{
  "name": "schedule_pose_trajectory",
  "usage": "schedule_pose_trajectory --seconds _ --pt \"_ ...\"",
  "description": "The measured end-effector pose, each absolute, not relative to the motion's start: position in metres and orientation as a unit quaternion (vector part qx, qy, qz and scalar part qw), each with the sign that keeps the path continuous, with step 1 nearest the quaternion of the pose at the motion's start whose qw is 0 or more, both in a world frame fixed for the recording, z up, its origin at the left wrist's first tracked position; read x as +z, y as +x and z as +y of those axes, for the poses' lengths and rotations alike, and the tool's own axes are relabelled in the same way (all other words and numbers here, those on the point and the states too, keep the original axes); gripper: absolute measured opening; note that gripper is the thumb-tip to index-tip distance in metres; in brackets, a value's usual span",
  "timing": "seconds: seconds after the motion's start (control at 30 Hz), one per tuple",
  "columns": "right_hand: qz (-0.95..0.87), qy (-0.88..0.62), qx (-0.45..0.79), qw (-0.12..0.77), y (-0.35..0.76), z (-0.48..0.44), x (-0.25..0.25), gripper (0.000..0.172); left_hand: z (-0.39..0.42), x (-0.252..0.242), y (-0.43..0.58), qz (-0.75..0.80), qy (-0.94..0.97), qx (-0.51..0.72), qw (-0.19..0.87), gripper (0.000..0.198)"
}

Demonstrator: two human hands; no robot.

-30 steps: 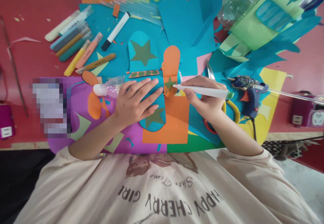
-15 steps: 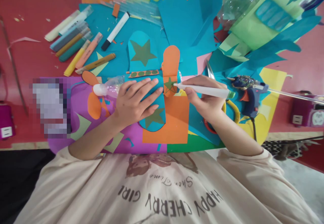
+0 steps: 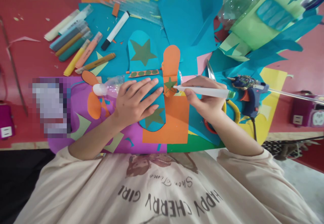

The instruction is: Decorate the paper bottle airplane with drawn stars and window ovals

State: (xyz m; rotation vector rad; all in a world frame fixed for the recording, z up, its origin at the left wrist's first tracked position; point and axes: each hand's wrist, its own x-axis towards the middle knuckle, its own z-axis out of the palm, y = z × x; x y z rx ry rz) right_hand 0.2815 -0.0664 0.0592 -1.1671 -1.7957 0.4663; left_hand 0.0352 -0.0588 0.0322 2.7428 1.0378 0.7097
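A clear plastic bottle (image 3: 108,86) with a white cap lies sideways, wrapped in blue paper with fin-like paper pieces attached. My left hand (image 3: 135,100) rests on the blue wrap, fingers stretched and slightly spread, steadying it. My right hand (image 3: 206,99) is closed around a white marker (image 3: 202,91) with a green end. The marker's tip touches a green star (image 3: 170,84) drawn on an orange paper strip (image 3: 171,60) at the bottle's right end; the star's lower part shows bare orange inside its outline. A dark green star (image 3: 143,51) covers the upper blue fin.
Several markers (image 3: 73,36) lie at the upper left. Scissors (image 3: 233,110) sit partly beneath my right arm. A hot glue gun (image 3: 253,94) with a glue stick lies at the right. Blue paper sheets (image 3: 189,18), clear plastic and an orange sheet (image 3: 177,122) spread around.
The marker's tip has moved slightly down on the star, and the marker lies a little flatter. My left hand and the bottle have stayed in place.
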Motion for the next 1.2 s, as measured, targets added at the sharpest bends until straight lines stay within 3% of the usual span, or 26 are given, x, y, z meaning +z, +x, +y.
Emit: schedule_pose_trajectory --seconds 0.2,0.43,0.7,0.9,1.2 --pt "-0.732 -0.458 0.196 0.464 0.281 -0.067 0.058 0.014 -0.059 0.033 0.036 0.338 0.905 0.25 0.066 0.046" --pt "-0.726 -0.444 0.161 0.499 0.285 -0.067 0.053 0.013 -0.06 0.038 0.039 0.336 0.906 0.255 -0.024 0.046" --pt "-0.743 -0.421 0.167 0.493 0.278 -0.066 0.052 0.018 -0.058 0.039 0.041 0.346 0.9 0.263 -0.02 0.049" --pt "-0.748 -0.418 0.169 0.488 0.276 -0.065 0.051 0.021 -0.058 0.036 0.038 0.357 0.895 0.261 0.058 0.05" --pt "-0.772 -0.403 0.16 0.464 0.276 -0.066 0.052 0.013 -0.058 0.036 0.039 0.348 0.899 0.267 0.011 0.052"
